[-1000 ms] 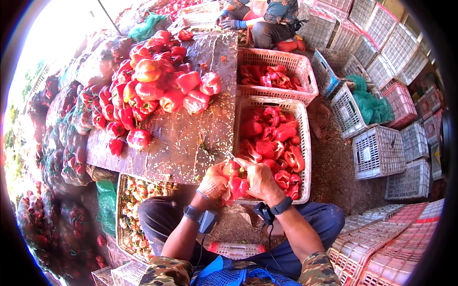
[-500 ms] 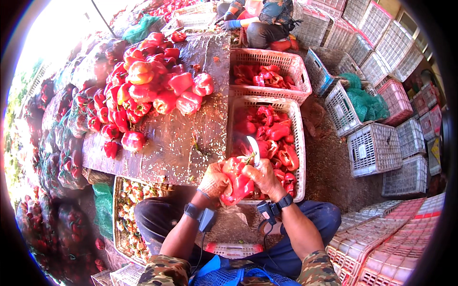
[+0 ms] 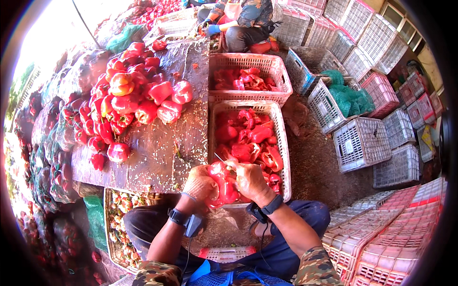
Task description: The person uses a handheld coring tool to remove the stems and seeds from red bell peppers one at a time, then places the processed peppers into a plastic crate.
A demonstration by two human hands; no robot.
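Presently, the left hand (image 3: 199,185) is curled around the left side of a red pepper (image 3: 225,185), its fingers nearly closed, I suppose in order that the fruit cannot turn. The right hand (image 3: 253,181) is bent almost into a fist, close against the upper right part of this pepper, and it seems to grip a knife (image 3: 219,157), of which only a thin pale piece of blade is visible, directed up and to the left; the handle is covered, therefore I cannot tell the exact grip. The pepper is held in front of the body, near the corner of the wooden table (image 3: 157,155) and, in this view, over the near left corner of a pale crate (image 3: 286,167). This crate, filled with opened red pieces (image 3: 248,138), stands just beside the table, probably so that both hands reach it with small movement. A second crate (image 3: 284,95), also with red pieces, stands directly behind it. On the left part of the table lies a pile of whole peppers (image 3: 126,95), perhaps put there to be within reach of the left arm; pale seeds are scattered nearer. Beside the left knee (image 3: 143,224), a basket (image 3: 110,245) contains what look like cores, apart from the red pieces, possibly to avoid mixing.
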